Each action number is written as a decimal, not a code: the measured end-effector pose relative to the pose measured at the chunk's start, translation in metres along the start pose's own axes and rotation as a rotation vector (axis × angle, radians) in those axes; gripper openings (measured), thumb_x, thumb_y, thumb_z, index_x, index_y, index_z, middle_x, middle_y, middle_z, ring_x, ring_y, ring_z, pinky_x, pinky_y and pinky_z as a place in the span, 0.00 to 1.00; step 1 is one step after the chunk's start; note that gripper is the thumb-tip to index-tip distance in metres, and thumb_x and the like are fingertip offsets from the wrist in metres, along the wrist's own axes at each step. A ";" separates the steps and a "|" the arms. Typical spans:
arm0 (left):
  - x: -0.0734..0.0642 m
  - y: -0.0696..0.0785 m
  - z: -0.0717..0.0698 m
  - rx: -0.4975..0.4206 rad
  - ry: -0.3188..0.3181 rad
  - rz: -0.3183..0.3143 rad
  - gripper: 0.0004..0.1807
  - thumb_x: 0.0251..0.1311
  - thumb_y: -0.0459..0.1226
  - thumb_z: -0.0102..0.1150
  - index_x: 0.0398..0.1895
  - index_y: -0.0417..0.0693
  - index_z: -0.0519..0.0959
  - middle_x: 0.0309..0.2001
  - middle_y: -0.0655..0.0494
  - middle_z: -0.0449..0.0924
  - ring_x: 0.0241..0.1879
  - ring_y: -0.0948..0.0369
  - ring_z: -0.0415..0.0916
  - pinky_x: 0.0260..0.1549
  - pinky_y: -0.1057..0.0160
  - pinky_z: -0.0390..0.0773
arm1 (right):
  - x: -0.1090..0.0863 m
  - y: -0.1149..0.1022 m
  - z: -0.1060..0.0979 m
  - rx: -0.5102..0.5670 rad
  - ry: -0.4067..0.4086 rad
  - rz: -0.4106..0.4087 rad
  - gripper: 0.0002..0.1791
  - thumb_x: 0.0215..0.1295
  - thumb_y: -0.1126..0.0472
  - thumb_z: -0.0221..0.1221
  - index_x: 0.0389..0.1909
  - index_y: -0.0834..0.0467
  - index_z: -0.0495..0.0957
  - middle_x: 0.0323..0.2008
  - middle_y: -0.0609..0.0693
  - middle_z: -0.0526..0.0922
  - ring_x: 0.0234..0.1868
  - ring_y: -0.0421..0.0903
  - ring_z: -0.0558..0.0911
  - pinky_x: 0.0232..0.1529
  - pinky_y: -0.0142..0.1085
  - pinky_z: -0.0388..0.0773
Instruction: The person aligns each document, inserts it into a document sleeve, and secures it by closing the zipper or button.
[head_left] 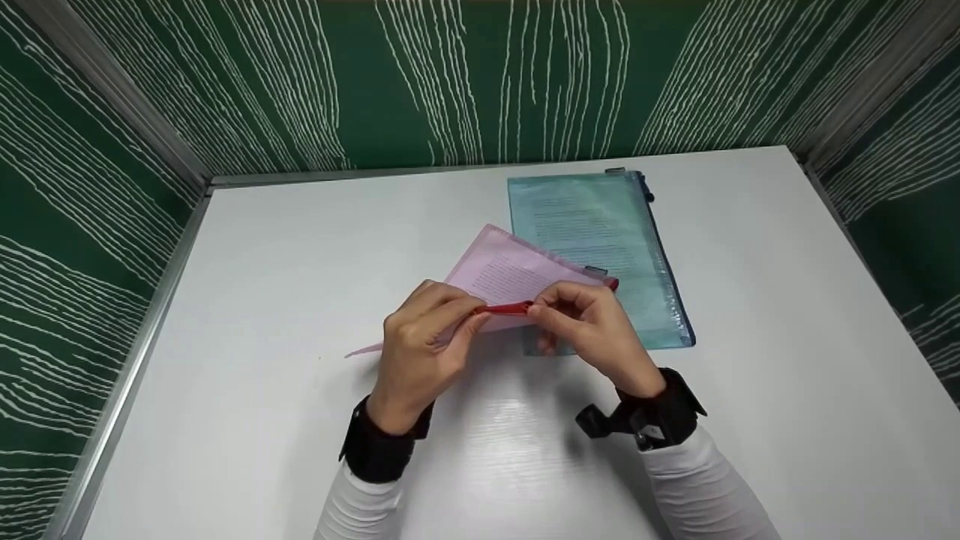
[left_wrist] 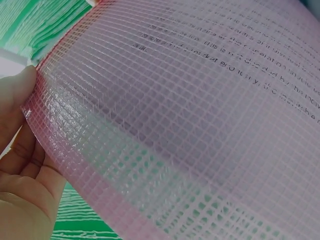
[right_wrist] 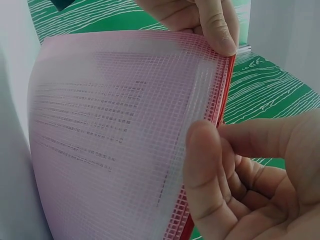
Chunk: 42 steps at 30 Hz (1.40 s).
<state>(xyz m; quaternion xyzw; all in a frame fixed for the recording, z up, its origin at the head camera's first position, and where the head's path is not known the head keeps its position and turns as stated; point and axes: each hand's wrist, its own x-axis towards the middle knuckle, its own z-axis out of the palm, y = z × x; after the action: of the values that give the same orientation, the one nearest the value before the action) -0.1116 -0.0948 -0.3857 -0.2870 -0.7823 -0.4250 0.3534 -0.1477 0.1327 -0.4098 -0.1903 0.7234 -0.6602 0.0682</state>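
Observation:
A pink mesh zipper pouch [head_left: 510, 276] with a printed sheet inside is held up off the table, its red zipper edge [head_left: 508, 308] turned toward me. My left hand [head_left: 426, 341] pinches one end of that edge between thumb and fingers. Farther along the same edge, my right hand [head_left: 592, 322] pinches the zipper between thumb and forefinger. In the right wrist view both hands hold the red edge, and the mesh pouch [right_wrist: 110, 125] hangs away to the left. Whether a zipper slider is under the right fingers cannot be told.
A teal zipper pouch [head_left: 600, 225] with a dark blue zipper and a printed sheet lies flat on the white table [head_left: 285, 285], partly behind the pink one. Green walls [head_left: 360, 90] with white streaks stand around the table's back and sides.

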 end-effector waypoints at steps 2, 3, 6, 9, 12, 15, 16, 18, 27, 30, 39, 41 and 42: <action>0.000 -0.001 0.000 0.000 0.007 0.002 0.03 0.59 0.31 0.74 0.34 0.40 0.89 0.32 0.54 0.85 0.35 0.61 0.80 0.35 0.65 0.80 | 0.000 0.001 0.000 -0.003 -0.001 -0.004 0.08 0.70 0.68 0.65 0.33 0.70 0.81 0.22 0.55 0.82 0.20 0.47 0.82 0.26 0.41 0.83; -0.001 -0.001 0.000 0.000 0.010 0.002 0.03 0.58 0.31 0.74 0.34 0.40 0.89 0.32 0.54 0.85 0.35 0.61 0.80 0.35 0.65 0.80 | 0.000 0.001 -0.001 -0.004 -0.002 -0.006 0.08 0.70 0.68 0.65 0.33 0.70 0.81 0.23 0.55 0.82 0.20 0.47 0.82 0.26 0.41 0.83; -0.001 -0.001 0.000 -0.004 0.017 0.003 0.04 0.58 0.31 0.75 0.34 0.40 0.89 0.33 0.54 0.85 0.35 0.61 0.80 0.36 0.65 0.80 | 0.000 0.002 -0.001 -0.005 0.001 -0.010 0.08 0.70 0.68 0.65 0.33 0.70 0.81 0.23 0.55 0.82 0.20 0.47 0.82 0.26 0.41 0.83; -0.002 -0.001 0.000 -0.004 0.018 0.005 0.04 0.58 0.31 0.75 0.34 0.40 0.89 0.32 0.54 0.85 0.35 0.60 0.80 0.35 0.65 0.80 | 0.000 0.003 -0.001 -0.001 0.001 -0.009 0.09 0.70 0.67 0.65 0.33 0.71 0.81 0.23 0.54 0.82 0.20 0.47 0.82 0.26 0.39 0.83; -0.002 -0.001 0.000 0.002 0.015 0.009 0.04 0.58 0.31 0.75 0.34 0.40 0.89 0.32 0.54 0.85 0.35 0.60 0.80 0.35 0.65 0.80 | 0.000 0.005 -0.001 0.000 0.002 -0.008 0.09 0.70 0.67 0.65 0.34 0.71 0.81 0.23 0.55 0.82 0.20 0.46 0.82 0.26 0.39 0.83; -0.002 -0.001 -0.001 0.010 0.021 0.008 0.04 0.58 0.31 0.75 0.34 0.40 0.89 0.32 0.54 0.85 0.34 0.60 0.80 0.35 0.65 0.80 | 0.001 0.005 -0.001 -0.008 0.012 -0.003 0.08 0.70 0.67 0.65 0.34 0.70 0.81 0.23 0.57 0.82 0.20 0.46 0.82 0.26 0.39 0.83; -0.002 -0.001 -0.002 0.012 0.025 0.007 0.04 0.57 0.31 0.75 0.34 0.41 0.89 0.32 0.54 0.85 0.34 0.60 0.80 0.35 0.65 0.80 | 0.001 0.006 -0.001 -0.009 0.017 0.000 0.08 0.70 0.67 0.65 0.34 0.70 0.81 0.23 0.57 0.82 0.20 0.46 0.82 0.26 0.39 0.83; -0.002 -0.002 -0.003 0.017 0.032 0.005 0.04 0.57 0.31 0.75 0.34 0.41 0.89 0.32 0.54 0.85 0.34 0.60 0.80 0.35 0.65 0.81 | 0.002 0.006 -0.002 -0.014 0.026 0.009 0.07 0.70 0.67 0.65 0.34 0.69 0.82 0.23 0.59 0.82 0.20 0.46 0.81 0.26 0.38 0.82; -0.001 -0.001 -0.005 0.025 0.033 0.000 0.04 0.57 0.31 0.75 0.34 0.41 0.89 0.32 0.53 0.85 0.34 0.60 0.80 0.36 0.64 0.81 | 0.002 0.006 -0.002 -0.016 0.033 0.038 0.07 0.69 0.68 0.65 0.34 0.69 0.82 0.24 0.61 0.81 0.20 0.46 0.82 0.25 0.38 0.82; 0.000 -0.001 -0.005 0.024 0.035 0.000 0.04 0.57 0.31 0.75 0.34 0.41 0.89 0.32 0.53 0.85 0.34 0.60 0.80 0.36 0.64 0.81 | 0.003 0.005 -0.002 -0.021 0.034 0.041 0.07 0.69 0.68 0.65 0.34 0.70 0.82 0.24 0.61 0.82 0.20 0.47 0.82 0.25 0.39 0.82; 0.001 -0.001 -0.010 0.010 0.068 -0.002 0.04 0.60 0.33 0.74 0.34 0.39 0.89 0.31 0.52 0.84 0.34 0.59 0.80 0.36 0.64 0.81 | 0.006 0.009 -0.005 -0.025 0.090 0.089 0.07 0.68 0.68 0.66 0.35 0.69 0.82 0.23 0.58 0.81 0.19 0.45 0.81 0.24 0.38 0.82; 0.002 -0.001 -0.011 0.012 0.073 -0.002 0.04 0.61 0.34 0.73 0.34 0.40 0.89 0.31 0.52 0.84 0.34 0.59 0.80 0.36 0.64 0.81 | 0.006 0.009 -0.005 -0.021 0.096 0.096 0.07 0.68 0.67 0.66 0.35 0.69 0.82 0.23 0.57 0.81 0.19 0.45 0.81 0.24 0.37 0.82; 0.001 -0.001 -0.011 0.015 0.073 -0.003 0.04 0.60 0.33 0.74 0.34 0.40 0.89 0.31 0.53 0.84 0.34 0.59 0.80 0.36 0.64 0.81 | 0.006 0.009 -0.005 -0.018 0.098 0.098 0.07 0.68 0.67 0.66 0.35 0.69 0.82 0.23 0.57 0.81 0.19 0.45 0.81 0.24 0.36 0.82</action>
<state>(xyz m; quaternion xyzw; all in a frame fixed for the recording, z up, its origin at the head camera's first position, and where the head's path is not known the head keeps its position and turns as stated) -0.1101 -0.1045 -0.3809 -0.2674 -0.7725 -0.4300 0.3831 -0.1568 0.1361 -0.4172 -0.1225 0.7403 -0.6579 0.0634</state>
